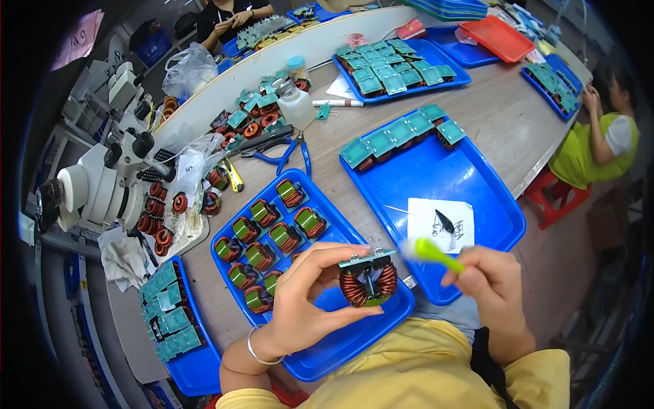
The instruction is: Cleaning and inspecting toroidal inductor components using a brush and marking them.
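Left hand (303,300), lower centre, part-curled, grips copper coil (368,283) top and bottom; right hand (492,281), lower right, closes round green-handled tool (436,254); blue tray (340,349) sits below coil.

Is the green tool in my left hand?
No, your right hand holds the green tool, while your left hand holds a copper coil.

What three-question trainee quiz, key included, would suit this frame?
1. What does the left hand hold?
2. True or false: the blue-handled pliers lie inside a tray.
3. The white paper with the black pointed piece lies in a tray of which colour: A red, B blue, C yellow?

Key: 1. A copper-coloured coil with a green board; 2. False, the pliers lie on the table; 3. B.
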The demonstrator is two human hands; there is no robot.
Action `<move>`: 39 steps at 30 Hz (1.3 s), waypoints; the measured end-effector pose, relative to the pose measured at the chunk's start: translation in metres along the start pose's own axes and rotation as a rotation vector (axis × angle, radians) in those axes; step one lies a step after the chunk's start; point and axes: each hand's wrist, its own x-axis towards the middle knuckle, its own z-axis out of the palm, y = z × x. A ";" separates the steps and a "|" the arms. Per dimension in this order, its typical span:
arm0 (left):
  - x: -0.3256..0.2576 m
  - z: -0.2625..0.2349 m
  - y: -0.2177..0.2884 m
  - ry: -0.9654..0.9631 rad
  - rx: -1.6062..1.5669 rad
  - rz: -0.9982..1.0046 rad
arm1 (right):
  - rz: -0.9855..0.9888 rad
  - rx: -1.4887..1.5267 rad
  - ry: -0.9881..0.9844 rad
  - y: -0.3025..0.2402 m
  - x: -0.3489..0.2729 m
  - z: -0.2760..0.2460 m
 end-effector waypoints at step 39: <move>0.000 0.002 -0.012 -0.214 -0.346 -0.060 | -0.098 0.336 0.054 0.022 0.002 0.040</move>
